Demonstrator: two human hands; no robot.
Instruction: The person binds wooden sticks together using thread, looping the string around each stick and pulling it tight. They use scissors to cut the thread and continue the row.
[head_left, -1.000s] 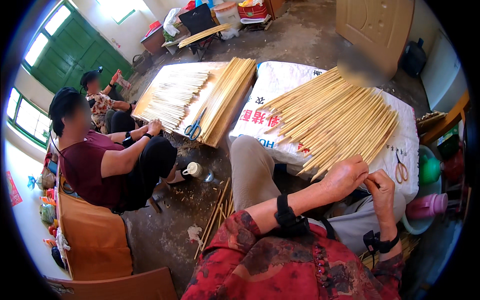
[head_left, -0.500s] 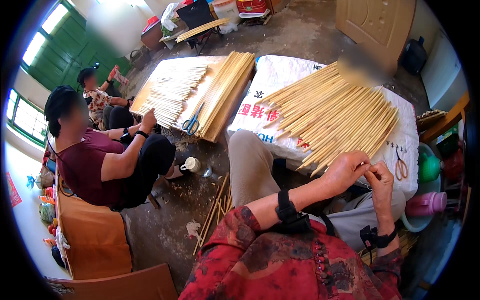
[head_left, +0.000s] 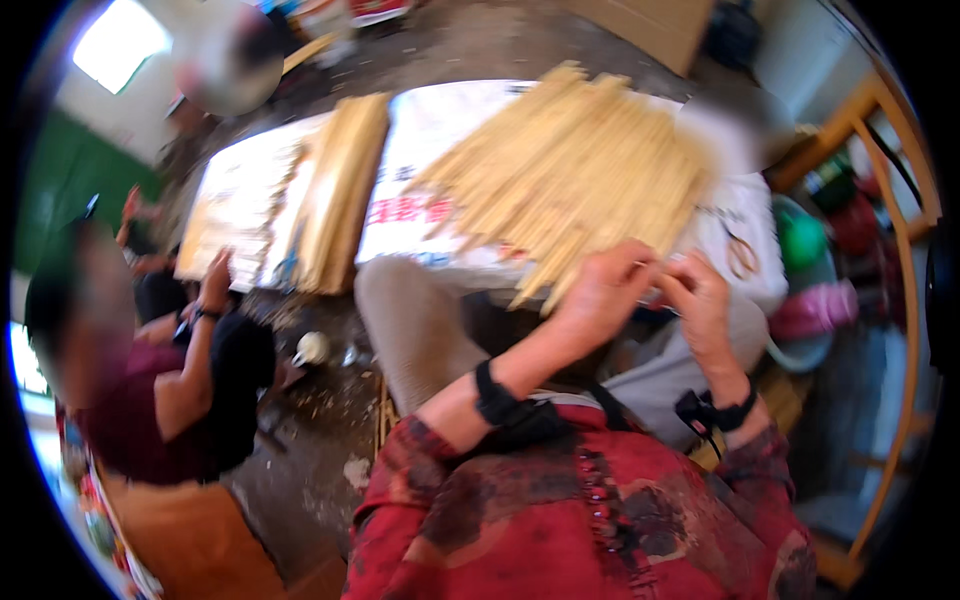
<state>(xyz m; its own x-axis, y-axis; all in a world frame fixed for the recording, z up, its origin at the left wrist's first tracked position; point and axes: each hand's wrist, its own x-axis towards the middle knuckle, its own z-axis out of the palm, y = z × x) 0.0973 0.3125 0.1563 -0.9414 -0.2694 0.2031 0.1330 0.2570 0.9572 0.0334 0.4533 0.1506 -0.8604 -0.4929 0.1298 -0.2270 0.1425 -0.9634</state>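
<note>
Blur is hiding the right-hand edge of the pale sticks (head_left: 575, 170), which are lying across the white-covered desk (head_left: 440, 120). The left hand (head_left: 603, 292) and right hand (head_left: 704, 300) are nearly touching, fingers curling inward; whether they are pinching anything, I cannot tell.

A bright window (head_left: 122, 52) glares in the pale wall (head_left: 112, 112); the dark floor (head_left: 318, 445) is debris-strewn.

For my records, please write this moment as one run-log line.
left hand: near right hand, grip blurred | right hand: likewise | thin wooden sticks: on white sack | orange-handled scissors: right of sticks
</note>
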